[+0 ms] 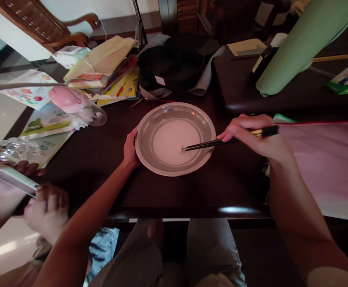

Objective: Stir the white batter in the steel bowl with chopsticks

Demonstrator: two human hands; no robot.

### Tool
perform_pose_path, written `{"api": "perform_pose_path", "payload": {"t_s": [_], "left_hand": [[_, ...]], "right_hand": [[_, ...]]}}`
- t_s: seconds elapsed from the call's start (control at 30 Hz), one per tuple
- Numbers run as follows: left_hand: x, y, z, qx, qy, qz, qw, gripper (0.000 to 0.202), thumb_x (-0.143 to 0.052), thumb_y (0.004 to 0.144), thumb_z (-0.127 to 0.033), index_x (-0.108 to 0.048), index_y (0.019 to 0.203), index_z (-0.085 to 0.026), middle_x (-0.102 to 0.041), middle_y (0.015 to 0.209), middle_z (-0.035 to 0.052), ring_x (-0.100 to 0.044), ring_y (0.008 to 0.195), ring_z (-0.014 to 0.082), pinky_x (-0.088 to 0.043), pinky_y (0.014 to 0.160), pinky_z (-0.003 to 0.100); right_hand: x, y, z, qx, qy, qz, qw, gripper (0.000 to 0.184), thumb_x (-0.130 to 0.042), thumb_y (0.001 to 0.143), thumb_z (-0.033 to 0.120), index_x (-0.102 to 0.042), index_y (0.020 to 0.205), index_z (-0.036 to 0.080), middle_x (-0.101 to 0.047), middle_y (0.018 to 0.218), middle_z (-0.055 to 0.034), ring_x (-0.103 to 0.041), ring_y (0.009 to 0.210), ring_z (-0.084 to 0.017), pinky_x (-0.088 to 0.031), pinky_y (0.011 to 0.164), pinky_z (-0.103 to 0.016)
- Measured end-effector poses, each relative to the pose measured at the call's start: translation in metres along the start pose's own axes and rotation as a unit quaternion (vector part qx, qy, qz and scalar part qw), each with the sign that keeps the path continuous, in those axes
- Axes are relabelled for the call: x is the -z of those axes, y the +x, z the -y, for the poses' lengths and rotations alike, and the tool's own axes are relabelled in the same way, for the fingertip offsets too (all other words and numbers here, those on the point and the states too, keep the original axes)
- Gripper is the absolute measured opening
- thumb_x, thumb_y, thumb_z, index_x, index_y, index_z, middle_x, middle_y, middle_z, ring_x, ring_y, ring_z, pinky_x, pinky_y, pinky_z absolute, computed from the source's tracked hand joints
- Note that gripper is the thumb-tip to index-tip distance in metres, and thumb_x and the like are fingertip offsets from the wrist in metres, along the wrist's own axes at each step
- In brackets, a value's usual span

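A round metal bowl [175, 170] rests on the dark table, holding a smooth, pale pinkish-white liquid [174, 137]. At its left side, my left hand [131, 148] grips the rim, its fingers partly hidden behind the bowl. My right hand [250, 133] is closed around a pair of dark chopsticks [212, 142] with gold bands near their upper ends. The chopsticks reach over the right rim, and their tips are in the liquid near the middle.
Papers and packets [105, 67] are piled at the back left, beside a pink-topped container [68, 99]. A black round bag [174, 63] sits behind the bowl. A green cylinder [305, 48] leans at right, above pink cloth [326, 159]. Another person's hands [47, 209] hold a phone at left.
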State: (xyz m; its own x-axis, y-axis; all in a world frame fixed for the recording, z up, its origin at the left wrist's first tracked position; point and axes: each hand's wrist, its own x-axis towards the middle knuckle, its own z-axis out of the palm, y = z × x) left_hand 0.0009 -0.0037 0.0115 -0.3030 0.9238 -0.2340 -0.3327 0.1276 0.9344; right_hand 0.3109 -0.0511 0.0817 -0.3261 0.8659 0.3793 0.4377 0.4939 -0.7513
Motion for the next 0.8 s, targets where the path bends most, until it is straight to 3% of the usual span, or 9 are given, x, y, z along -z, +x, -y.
{"api": "perform_pose_path", "payload": {"t_s": [0.07, 0.13, 0.3, 0.4, 0.5, 0.57, 0.7, 0.8], "left_hand": [[0.000, 0.000, -0.001, -0.001, 0.004, -0.003, 1.000, 0.018, -0.054, 0.083, -0.029, -0.067, 0.074, -0.020, -0.068, 0.071, -0.0004, -0.066, 0.075, 0.0172, -0.053, 0.069, 0.025], [0.000, 0.000, -0.001, 0.001, 0.003, -0.003, 1.000, 0.018, -0.054, 0.083, -0.028, -0.066, 0.073, -0.020, -0.068, 0.071, -0.0005, -0.066, 0.074, 0.0165, -0.053, 0.068, 0.024], [0.000, -0.001, -0.002, 0.012, -0.015, 0.002, 1.000, 0.021, -0.050, 0.084, -0.024, -0.067, 0.072, -0.019, -0.070, 0.072, -0.0005, -0.065, 0.071, 0.0154, -0.053, 0.068, 0.024], [0.000, 0.000, -0.001, 0.013, -0.013, 0.006, 1.000, 0.020, -0.051, 0.083, -0.026, -0.066, 0.072, -0.020, -0.071, 0.075, 0.0005, -0.067, 0.077, 0.0174, -0.054, 0.072, 0.026], [0.001, 0.001, -0.001, 0.012, -0.008, 0.007, 1.000, 0.018, -0.053, 0.083, -0.028, -0.066, 0.072, -0.021, -0.071, 0.074, 0.0004, -0.068, 0.083, 0.0187, -0.054, 0.075, 0.026], [0.001, 0.001, 0.000, 0.012, -0.002, 0.012, 1.000, 0.018, -0.054, 0.083, -0.030, -0.065, 0.072, -0.021, -0.071, 0.074, 0.0006, -0.068, 0.084, 0.0192, -0.054, 0.075, 0.026], [0.001, 0.000, 0.000, 0.001, 0.005, 0.018, 1.000, 0.019, -0.054, 0.083, -0.032, -0.066, 0.073, -0.020, -0.070, 0.075, 0.0008, -0.068, 0.083, 0.0194, -0.054, 0.075, 0.027], [0.002, 0.000, 0.002, -0.005, 0.003, 0.014, 1.000, 0.019, -0.054, 0.083, -0.031, -0.067, 0.074, -0.020, -0.071, 0.076, 0.0002, -0.068, 0.080, 0.0182, -0.054, 0.073, 0.027]], "right_hand": [[-0.011, 0.003, 0.000, 0.052, 0.010, 0.060, 0.997, 0.015, -0.061, 0.090, 0.028, -0.072, 0.081, 0.023, -0.077, 0.084, -0.0015, -0.068, 0.079, -0.018, -0.049, 0.073, -0.035], [-0.018, 0.006, -0.003, 0.080, -0.017, 0.059, 0.995, 0.010, -0.063, 0.088, 0.028, -0.072, 0.086, 0.023, -0.077, 0.089, -0.0021, -0.068, 0.081, -0.019, -0.048, 0.076, -0.036], [0.003, 0.001, -0.004, -0.004, -0.040, -0.066, 0.997, 0.025, -0.057, 0.092, 0.030, -0.071, 0.073, 0.025, -0.075, 0.076, -0.0025, -0.067, 0.074, -0.020, -0.046, 0.078, -0.040], [0.003, -0.001, 0.000, -0.012, 0.010, -0.001, 1.000, 0.027, -0.055, 0.093, 0.030, -0.071, 0.071, 0.025, -0.075, 0.077, -0.0017, -0.067, 0.073, -0.019, -0.047, 0.072, -0.037], [-0.013, 0.004, 0.000, 0.057, 0.004, 0.068, 0.996, 0.016, -0.059, 0.090, 0.029, -0.072, 0.081, 0.025, -0.076, 0.080, -0.0008, -0.067, 0.076, -0.018, -0.048, 0.072, -0.035], [-0.017, 0.006, -0.003, 0.078, -0.034, 0.044, 0.995, 0.012, -0.062, 0.089, 0.029, -0.072, 0.086, 0.025, -0.076, 0.081, -0.0007, -0.066, 0.076, -0.018, -0.047, 0.074, -0.036], [-0.001, 0.000, -0.004, 0.020, -0.070, -0.074, 0.995, 0.025, -0.056, 0.092, 0.031, -0.071, 0.073, 0.026, -0.074, 0.072, -0.0022, -0.066, 0.072, -0.020, -0.047, 0.076, -0.040], [0.003, -0.002, 0.000, 0.004, -0.019, -0.043, 0.999, 0.031, -0.053, 0.094, 0.030, -0.071, 0.070, 0.026, -0.075, 0.074, -0.0020, -0.066, 0.071, -0.019, -0.047, 0.074, -0.039]]}}
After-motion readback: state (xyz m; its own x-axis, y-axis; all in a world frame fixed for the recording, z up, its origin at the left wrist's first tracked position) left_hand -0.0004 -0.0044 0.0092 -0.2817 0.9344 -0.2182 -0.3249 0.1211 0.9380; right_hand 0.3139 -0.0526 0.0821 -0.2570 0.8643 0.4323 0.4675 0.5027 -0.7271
